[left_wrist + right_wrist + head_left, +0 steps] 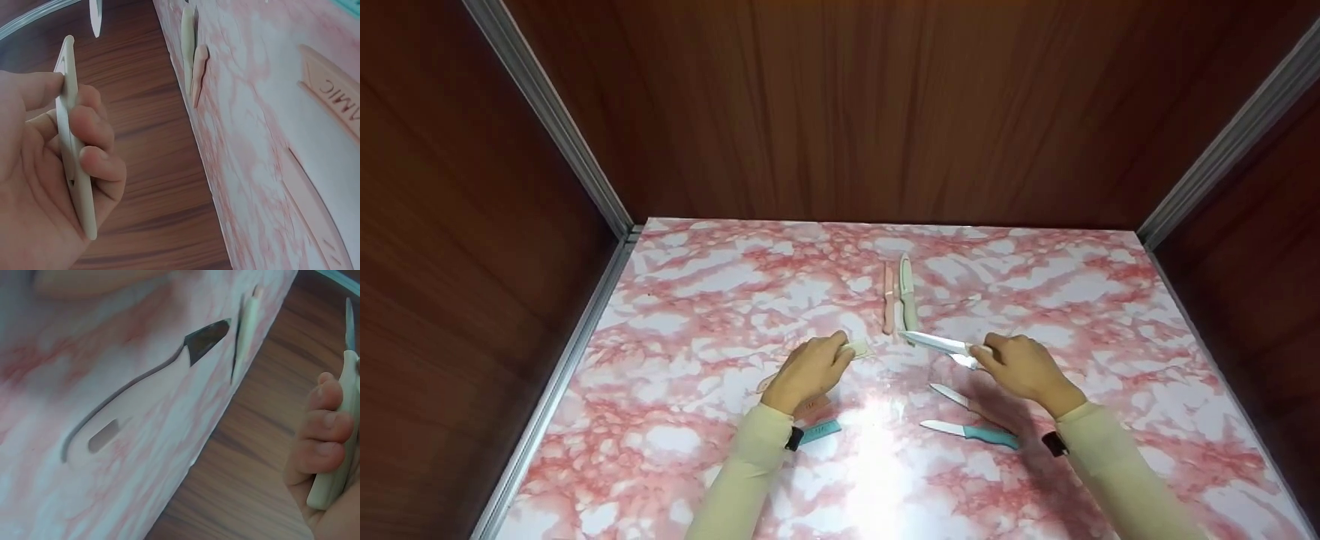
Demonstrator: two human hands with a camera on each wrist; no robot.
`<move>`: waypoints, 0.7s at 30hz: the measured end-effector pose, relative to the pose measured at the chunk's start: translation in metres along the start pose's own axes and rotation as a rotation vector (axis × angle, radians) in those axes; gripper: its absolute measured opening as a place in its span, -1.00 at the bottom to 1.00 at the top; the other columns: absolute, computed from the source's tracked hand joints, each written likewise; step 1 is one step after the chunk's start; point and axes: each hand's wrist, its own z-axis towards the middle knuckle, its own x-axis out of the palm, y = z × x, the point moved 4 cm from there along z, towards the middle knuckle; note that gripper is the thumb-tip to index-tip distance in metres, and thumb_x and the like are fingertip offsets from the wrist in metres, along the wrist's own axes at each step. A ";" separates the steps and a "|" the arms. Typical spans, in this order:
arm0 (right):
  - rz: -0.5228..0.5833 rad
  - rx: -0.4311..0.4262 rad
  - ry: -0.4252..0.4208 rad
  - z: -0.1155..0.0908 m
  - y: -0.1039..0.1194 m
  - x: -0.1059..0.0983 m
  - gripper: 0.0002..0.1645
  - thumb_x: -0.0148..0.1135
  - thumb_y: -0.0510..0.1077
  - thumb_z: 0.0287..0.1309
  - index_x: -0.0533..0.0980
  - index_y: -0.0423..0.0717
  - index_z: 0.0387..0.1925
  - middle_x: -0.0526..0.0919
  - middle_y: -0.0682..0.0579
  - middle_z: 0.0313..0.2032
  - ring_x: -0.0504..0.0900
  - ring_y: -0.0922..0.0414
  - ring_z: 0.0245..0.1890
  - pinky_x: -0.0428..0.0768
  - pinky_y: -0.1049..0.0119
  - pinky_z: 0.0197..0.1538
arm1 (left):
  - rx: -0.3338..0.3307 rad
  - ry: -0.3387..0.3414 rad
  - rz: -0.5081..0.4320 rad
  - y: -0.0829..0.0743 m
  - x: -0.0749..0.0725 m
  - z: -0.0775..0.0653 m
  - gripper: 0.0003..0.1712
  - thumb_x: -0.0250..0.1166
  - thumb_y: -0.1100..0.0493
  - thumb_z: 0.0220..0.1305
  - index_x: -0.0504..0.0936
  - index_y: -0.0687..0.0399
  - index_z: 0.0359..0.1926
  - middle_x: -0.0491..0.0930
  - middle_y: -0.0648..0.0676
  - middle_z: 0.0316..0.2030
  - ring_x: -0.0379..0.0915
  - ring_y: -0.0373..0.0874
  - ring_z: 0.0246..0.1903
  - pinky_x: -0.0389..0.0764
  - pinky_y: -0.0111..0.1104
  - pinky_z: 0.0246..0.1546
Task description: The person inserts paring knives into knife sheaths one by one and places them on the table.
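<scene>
My left hand (810, 371) grips a cream blade sheath (76, 146), with its fingers curled round the edge and its thumb on the face. In the head view only the sheath's end shows past the fingers. My right hand (1024, 367) holds a knife by its cream handle (337, 444). Its bare blade (934, 342) points left toward the sheath, apart from it. Below the right hand lies a pale-handled knife (135, 396) with a short blade. Nearer the front lie a knife with a partly shaded handle (952, 395) and a teal-handled knife (990, 436).
A pink sheathed knife (889, 300) and a light green sheathed knife (907, 289) lie side by side at mid-table. By the left wrist are a teal sheath (820, 431) and a pink lettered sheath (337, 93). Wooden panels (840, 112) enclose the marbled table (697, 300).
</scene>
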 end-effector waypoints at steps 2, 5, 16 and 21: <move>0.009 -0.013 0.008 0.001 0.004 0.000 -0.58 0.02 0.17 0.33 0.40 0.06 -0.58 0.29 0.23 -0.75 0.24 0.25 -0.73 0.26 0.30 -0.58 | 0.004 0.001 -0.003 -0.002 0.001 0.001 -0.75 -0.09 0.01 0.47 0.32 -0.03 -0.36 0.19 -0.12 -0.62 0.10 -0.28 -0.67 0.19 -0.40 -0.60; 0.015 -0.036 0.017 0.002 0.010 0.000 -0.59 0.03 0.17 0.32 0.40 0.07 -0.57 0.26 0.24 -0.75 0.21 0.27 -0.73 0.23 0.32 -0.59 | 0.024 -0.015 0.007 -0.004 0.001 0.001 -0.74 -0.08 0.02 0.46 0.29 -0.02 -0.40 0.16 -0.12 -0.63 0.07 -0.27 -0.67 0.17 -0.40 -0.61; 0.035 -0.129 0.013 0.005 0.025 0.002 -0.67 0.11 0.11 0.29 0.46 0.04 -0.50 0.21 0.29 -0.75 0.16 0.33 -0.75 0.17 0.37 -0.64 | 0.048 -0.035 0.028 -0.007 0.004 0.004 -0.69 -0.08 0.00 0.46 0.26 -0.03 -0.45 0.12 -0.13 -0.65 0.06 -0.28 -0.66 0.18 -0.39 -0.60; 0.030 -0.166 -0.007 0.006 0.028 0.002 -0.67 0.15 0.07 0.27 0.39 0.06 -0.55 0.16 0.30 -0.74 0.13 0.34 -0.74 0.14 0.38 -0.63 | 0.048 -0.038 0.033 -0.006 0.003 0.003 -0.69 -0.09 -0.01 0.46 0.26 -0.03 -0.45 0.12 -0.13 -0.65 0.04 -0.28 -0.67 0.17 -0.40 -0.60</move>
